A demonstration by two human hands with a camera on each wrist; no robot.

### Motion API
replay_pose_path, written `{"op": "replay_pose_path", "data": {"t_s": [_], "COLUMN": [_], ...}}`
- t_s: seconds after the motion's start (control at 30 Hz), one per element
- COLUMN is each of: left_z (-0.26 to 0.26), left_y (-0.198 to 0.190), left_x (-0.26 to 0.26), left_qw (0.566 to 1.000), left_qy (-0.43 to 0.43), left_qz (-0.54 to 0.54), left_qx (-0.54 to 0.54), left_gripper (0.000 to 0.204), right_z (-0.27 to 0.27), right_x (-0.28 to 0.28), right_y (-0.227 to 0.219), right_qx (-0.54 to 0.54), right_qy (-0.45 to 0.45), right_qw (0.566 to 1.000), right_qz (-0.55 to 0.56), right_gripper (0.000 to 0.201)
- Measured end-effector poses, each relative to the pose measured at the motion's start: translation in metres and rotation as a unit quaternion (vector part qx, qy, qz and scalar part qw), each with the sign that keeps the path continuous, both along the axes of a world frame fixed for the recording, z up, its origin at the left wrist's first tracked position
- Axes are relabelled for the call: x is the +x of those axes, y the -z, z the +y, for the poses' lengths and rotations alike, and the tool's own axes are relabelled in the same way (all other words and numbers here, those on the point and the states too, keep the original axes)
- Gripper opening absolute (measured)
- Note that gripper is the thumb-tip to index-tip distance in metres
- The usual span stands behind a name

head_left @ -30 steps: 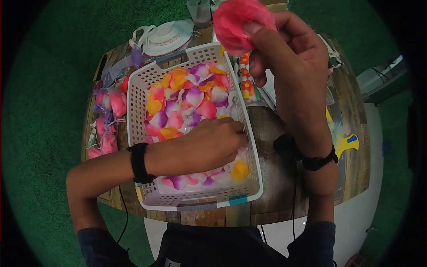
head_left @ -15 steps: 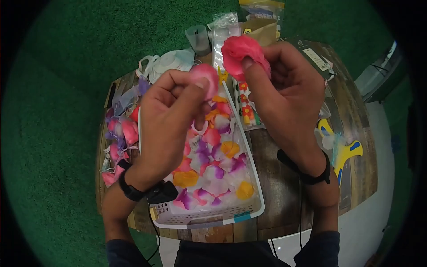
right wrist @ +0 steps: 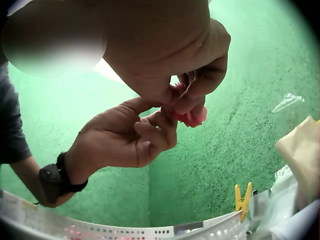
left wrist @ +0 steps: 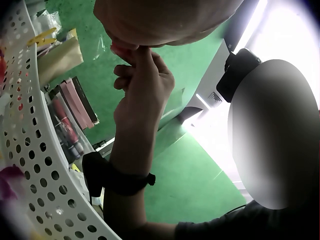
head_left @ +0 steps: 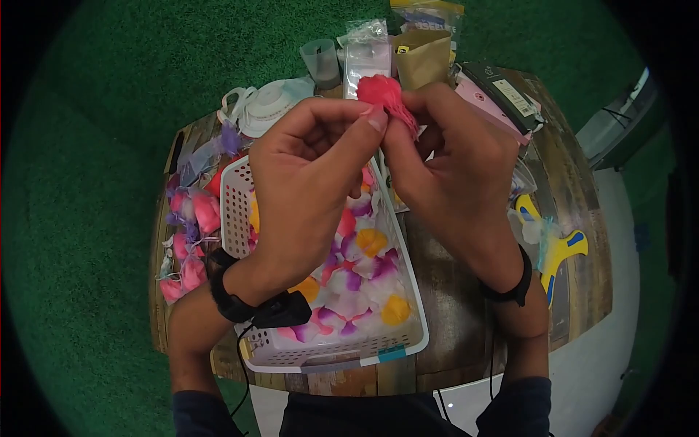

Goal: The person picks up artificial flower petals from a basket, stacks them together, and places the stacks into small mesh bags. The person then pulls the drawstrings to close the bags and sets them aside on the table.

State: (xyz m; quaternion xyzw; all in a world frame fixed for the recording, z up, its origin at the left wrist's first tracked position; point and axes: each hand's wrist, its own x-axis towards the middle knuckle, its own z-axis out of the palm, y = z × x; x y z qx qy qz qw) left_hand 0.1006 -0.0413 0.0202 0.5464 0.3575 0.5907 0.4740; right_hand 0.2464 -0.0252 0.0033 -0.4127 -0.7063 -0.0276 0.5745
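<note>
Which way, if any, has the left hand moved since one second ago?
Yes: in the head view, the left hand moved towards the far end of the basket.

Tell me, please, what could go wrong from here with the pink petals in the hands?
The left hand and right hand only pinch the pink petals, so one might slip out. The white basket holds loose petals, some also pink, so a dropped one could be hard to find among them.
</note>
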Motion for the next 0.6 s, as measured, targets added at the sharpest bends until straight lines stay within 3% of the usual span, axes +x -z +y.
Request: {"op": "replay_pose_path", "data": {"t_s": [0.03,0.1,0.2,0.33,0.4,0.43,0.5,0.6], "left_z": [0.0006,0.0017,0.0024,0.0046,0.0057,0.0056,0.0049,0.0064], "left_y": [0.0006,0.0016,0.0019,0.0012,0.0012,0.0019,0.0038,0.0046], "left_x": [0.0,0.0002,0.0012,-0.0029,-0.0054,-0.0046,-0.002,-0.0032], "left_qw": [1.0,1.0,1.0,1.0,0.999,0.999,0.999,0.999], "left_qy": [0.0,-0.006,0.001,-0.02,-0.024,-0.024,-0.029,-0.028], "left_qz": [-0.001,0.008,-0.011,-0.003,-0.002,-0.003,-0.027,-0.025], "left_qx": [0.0,-0.007,-0.015,-0.024,-0.042,-0.044,-0.035,-0.037], "left_gripper": [0.017,0.018,0.018,0.018,0.017,0.017,0.017,0.016], "right_z": [-0.0023,-0.0054,-0.0008,-0.0001,0.0032,0.0033,0.0026,0.0032], "right_x": [-0.0015,-0.0027,-0.0005,-0.0002,-0.001,-0.0002,0.0017,0.0013], "right_y": [-0.0017,-0.0049,-0.0064,-0.006,-0.0002,-0.0003,-0.0013,-0.0009], "right_qx": [0.0,-0.153,-0.211,-0.198,-0.098,-0.099,-0.011,-0.006], "right_qy": [0.0,-0.085,-0.129,-0.139,-0.094,-0.094,0.015,0.028], "right_qw": [1.0,0.979,0.953,0.948,0.976,0.975,0.998,0.997], "right_qz": [-0.001,0.11,0.177,0.206,0.173,0.172,0.064,0.066], "right_gripper": [0.015,0.007,0.011,0.012,0.011,0.011,0.009,0.009]}}
